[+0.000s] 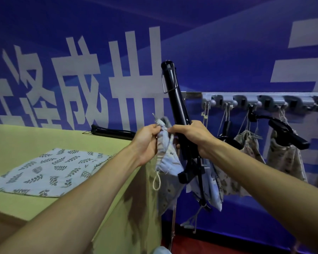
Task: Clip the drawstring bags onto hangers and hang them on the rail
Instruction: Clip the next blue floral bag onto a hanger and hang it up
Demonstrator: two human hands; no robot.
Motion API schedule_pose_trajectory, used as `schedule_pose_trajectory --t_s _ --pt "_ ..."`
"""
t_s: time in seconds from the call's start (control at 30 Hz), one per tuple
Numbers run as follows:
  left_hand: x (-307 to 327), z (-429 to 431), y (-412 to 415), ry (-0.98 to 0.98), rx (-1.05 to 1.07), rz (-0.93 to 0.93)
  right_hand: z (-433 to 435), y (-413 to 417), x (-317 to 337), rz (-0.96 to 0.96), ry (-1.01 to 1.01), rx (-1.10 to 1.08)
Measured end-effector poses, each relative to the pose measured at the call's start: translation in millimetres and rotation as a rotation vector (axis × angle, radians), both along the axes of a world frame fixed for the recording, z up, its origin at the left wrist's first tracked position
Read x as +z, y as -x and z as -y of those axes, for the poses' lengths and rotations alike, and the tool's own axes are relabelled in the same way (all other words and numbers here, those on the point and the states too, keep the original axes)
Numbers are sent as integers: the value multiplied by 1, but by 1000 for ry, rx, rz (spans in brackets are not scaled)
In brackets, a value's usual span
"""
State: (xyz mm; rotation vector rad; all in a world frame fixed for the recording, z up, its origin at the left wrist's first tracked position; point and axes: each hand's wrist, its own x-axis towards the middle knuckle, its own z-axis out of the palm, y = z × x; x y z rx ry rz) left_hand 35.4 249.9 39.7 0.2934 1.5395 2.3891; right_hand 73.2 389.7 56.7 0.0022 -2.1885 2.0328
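Fingers pinching drawstring bag, contents unclear, hanger gripped

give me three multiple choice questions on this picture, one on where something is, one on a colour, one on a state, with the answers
1. Where does the leaf-print cloth lie?
A. flat on the green table
B. draped over a chair
C. folded in a drawer

2. What colour is the hanger in the right hand?
A. white
B. black
C. red

3. What is the left hand doing?
A. resting flat on the table
B. hanging empty
C. pinching the top of the pale blue bag

Answers:
1 A, it is spread out on the tabletop at the left.
2 B, its long bar is plainly black.
3 C, its fingers close on the bunched top of the bag.
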Motion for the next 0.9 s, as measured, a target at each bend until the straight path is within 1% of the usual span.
schedule_pose_trajectory --t_s 0.07,0.13,0.23,0.3,0.37,0.47,0.5,0.6,0.67,0.73,0.8,0.9 --pt "-4 4 7 -6 70 34 -3 4 1 -19 -17 -26" --pt "-7 12 16 21 171 97 -11 8 1 -36 -77 -45" --pt "-10 30 29 124 306 156 -32 9 -2 -35 -258 -69" --pt "-12 39 35 127 356 183 -45 6 -5 -27 -376 -37" --pt "-13 43 38 124 341 176 -55 3 -6 -29 -523 38" --pt "-11 42 38 98 281 170 -60 0 -7 -50 -810 137" --pt "-10 41 38 93 259 179 -61 -1 -7 -65 -879 161" --pt "-7 41 34 89 221 212 -61 -6 -8 -111 -981 264" --pt "-6 46 34 78 241 236 -63 -11 -5 -73 -1021 347" --pt "-5 53 34 96 295 225 -65 -14 -3 -19 -1085 374" --pt "-5 58 35 162 361 189 -69 -15 -1 6 -1161 349" --pt "-4 56 31 281 470 71 -73 -10 3 27 -1282 285"
